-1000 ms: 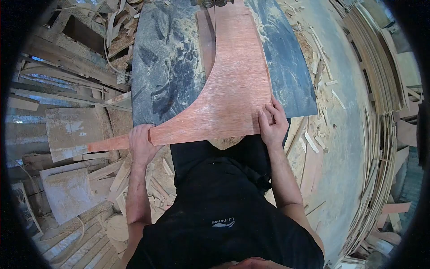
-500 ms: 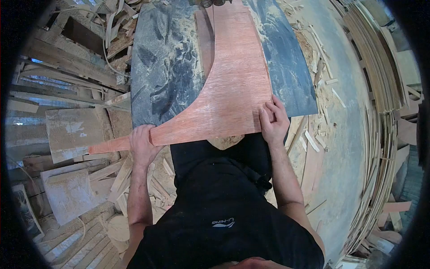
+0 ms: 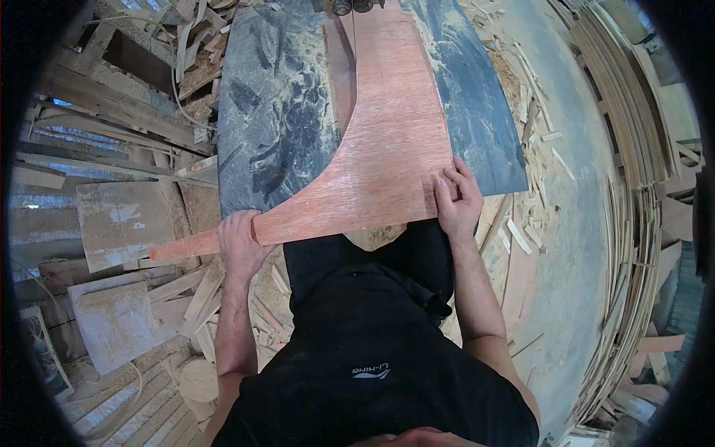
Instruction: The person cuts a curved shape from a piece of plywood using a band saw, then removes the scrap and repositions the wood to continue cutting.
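Note:
A curved, reddish plywood piece lies on the dark, dusty saw table, its narrow tail sticking out to the left. My left hand grips that tail, fingers over the top. On the right, my right hand holds the near right corner, thumb on the face and fingers at the edge. A thin saw blade comes down at the far end, along the piece's left edge, below a metal blade guide. Beside the blade lies a narrow plywood strip.
Sawdust and wood offcuts litter the floor right of the table. Further right stand stacked thin boards. Dusty slats and planks fill the left side, with a flat board near the plywood's tail.
The plywood's tail and my left hand have shifted slightly right and toward my body. My right hand has moved very slightly right, still on the corner.

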{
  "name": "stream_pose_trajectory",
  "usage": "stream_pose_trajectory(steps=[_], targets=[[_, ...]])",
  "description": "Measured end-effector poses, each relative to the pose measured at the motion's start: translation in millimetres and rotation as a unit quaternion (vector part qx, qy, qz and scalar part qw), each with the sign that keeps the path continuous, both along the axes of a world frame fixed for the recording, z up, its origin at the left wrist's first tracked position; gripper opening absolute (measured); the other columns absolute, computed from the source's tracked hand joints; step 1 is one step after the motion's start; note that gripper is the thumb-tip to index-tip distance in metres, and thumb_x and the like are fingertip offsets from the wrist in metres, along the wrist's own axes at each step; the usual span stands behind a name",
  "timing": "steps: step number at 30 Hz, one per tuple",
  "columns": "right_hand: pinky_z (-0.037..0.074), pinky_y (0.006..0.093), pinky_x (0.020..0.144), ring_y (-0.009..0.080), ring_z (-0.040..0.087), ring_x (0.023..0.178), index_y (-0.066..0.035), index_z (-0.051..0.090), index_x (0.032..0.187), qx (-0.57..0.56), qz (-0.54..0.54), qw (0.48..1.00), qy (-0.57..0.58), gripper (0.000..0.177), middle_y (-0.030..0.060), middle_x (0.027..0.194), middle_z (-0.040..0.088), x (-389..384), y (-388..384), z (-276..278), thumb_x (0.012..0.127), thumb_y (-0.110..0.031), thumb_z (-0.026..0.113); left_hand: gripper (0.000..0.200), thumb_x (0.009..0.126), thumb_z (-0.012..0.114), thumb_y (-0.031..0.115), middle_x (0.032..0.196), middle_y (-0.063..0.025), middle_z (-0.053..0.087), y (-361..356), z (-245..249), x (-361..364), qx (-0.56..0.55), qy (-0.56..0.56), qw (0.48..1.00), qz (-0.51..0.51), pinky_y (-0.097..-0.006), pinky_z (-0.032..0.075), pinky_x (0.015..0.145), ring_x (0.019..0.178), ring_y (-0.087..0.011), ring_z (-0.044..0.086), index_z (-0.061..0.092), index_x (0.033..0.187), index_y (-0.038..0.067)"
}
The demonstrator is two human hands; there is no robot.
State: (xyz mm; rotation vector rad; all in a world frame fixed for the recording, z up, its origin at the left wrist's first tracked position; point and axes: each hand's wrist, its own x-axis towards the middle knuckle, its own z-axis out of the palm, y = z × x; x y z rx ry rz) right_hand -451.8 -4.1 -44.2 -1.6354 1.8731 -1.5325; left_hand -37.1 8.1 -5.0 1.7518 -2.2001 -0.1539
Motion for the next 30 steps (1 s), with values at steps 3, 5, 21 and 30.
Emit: stream_pose_trajectory(steps=[3,5,21,30], targets=[[0.05,0.0385,0.098,0.0322,0.064,0.115,0.001,0.07,0.101,0.006,-0.002,1.0,0.003,0.026,0.023,0.125,0.063,-2,-1,-1,0.082,-0.015,0.078,0.066,0.06,0.088,0.043,0.108,-0.0094,0.062,1,1,-2,0.014,-0.001,1.0,0.011,-0.045,0.037,0.098,0.109,-0.0307,0.055,0.062,0.109,0.009],[0.05,0.0385,0.098,0.0322,0.063,0.115,0.0,0.071,0.101,0.004,0.004,1.0,0.002,0.026,0.0231,0.125,0.063,-3,-3,-1,0.082,-0.016,0.078,0.065,0.06,0.088,0.041,0.108,-0.0096,0.062,1,2,-4,0.028,0.0,0.999,0.017,-0.0452,0.037,0.099,0.11,-0.0308,0.055,0.061,0.11,0.009],[0.05,0.0374,0.098,0.0312,0.063,0.116,0.0,0.071,0.102,0.034,-0.004,0.999,-0.015,0.025,0.0227,0.125,0.064,-13,-12,-1,0.083,-0.017,0.077,0.066,0.058,0.09,0.037,0.109,-0.0111,0.062,4,2,-16,0.008,-0.01,1.0,0.024,-0.0452,0.038,0.098,0.11,-0.032,0.056,0.061,0.11,0.009],[0.05,0.0371,0.097,0.0313,0.064,0.115,0.0,0.072,0.1,0.022,-0.001,1.0,-0.014,0.024,0.0235,0.124,0.064,-17,-18,-2,0.083,-0.016,0.076,0.064,0.06,0.089,0.035,0.11,-0.0108,0.061,3,2,-18,0.022,-0.011,0.999,0.029,-0.0439,0.038,0.098,0.11,-0.0312,0.055,0.061,0.112,0.009]])
